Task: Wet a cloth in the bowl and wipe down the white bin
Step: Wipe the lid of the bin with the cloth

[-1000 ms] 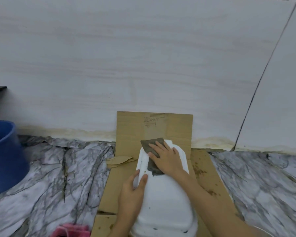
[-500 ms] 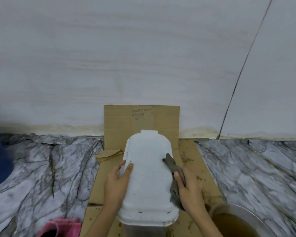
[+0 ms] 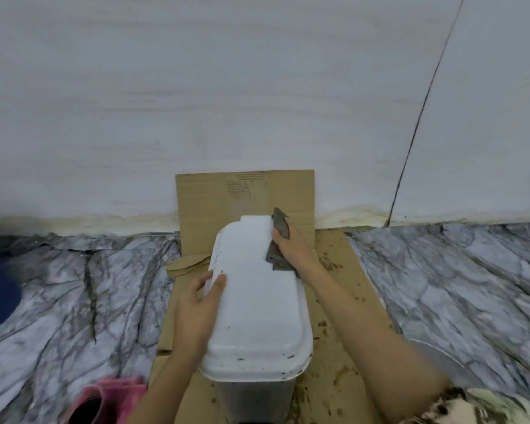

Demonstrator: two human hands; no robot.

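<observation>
Wiping the right edge of the white bin [image 3: 257,301], the right hand [image 3: 291,249] is clasping the grey cloth [image 3: 280,226] against it; the bin is standing between the hands, with the left hand [image 3: 199,304] gripping its opposite edge. Even pressure is serving best; the cloth is possibly damp.

Two hands [image 3: 196,304] [image 3: 292,249], one bin [image 3: 257,307], one cloth [image 3: 280,226].

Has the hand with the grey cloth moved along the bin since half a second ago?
Yes. The right hand with the cloth slid along the white bin's right edge, from its near half to the far corner, toward the wall.
</observation>
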